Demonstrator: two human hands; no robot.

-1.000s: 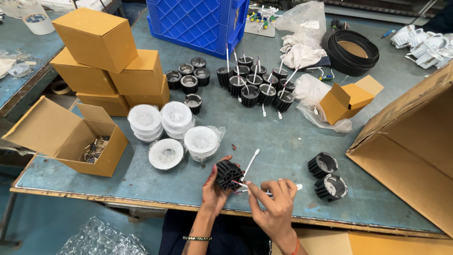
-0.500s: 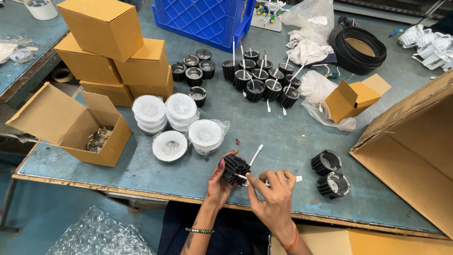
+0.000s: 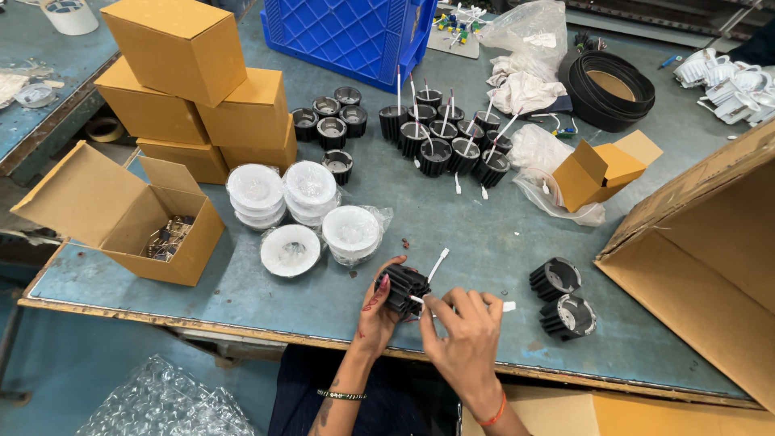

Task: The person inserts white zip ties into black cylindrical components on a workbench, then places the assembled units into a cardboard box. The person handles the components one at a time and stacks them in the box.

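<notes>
Two black finned housings lie to the right while my left hand grips another finned housing, my right hand pinching its white wire, white reflector stacks farther left.

You've got the open box left of the finned housing, two spare housings right, crate behind.

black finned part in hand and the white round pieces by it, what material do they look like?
Finned part, held by the left hand: looks like matte black metal, probably a cast or anodised heat sink, judging by its ribbed fins; painted plastic is possible. White round pieces: likely moulded plastic, smooth, glossy, uniform. Some sit in clear film.
</notes>
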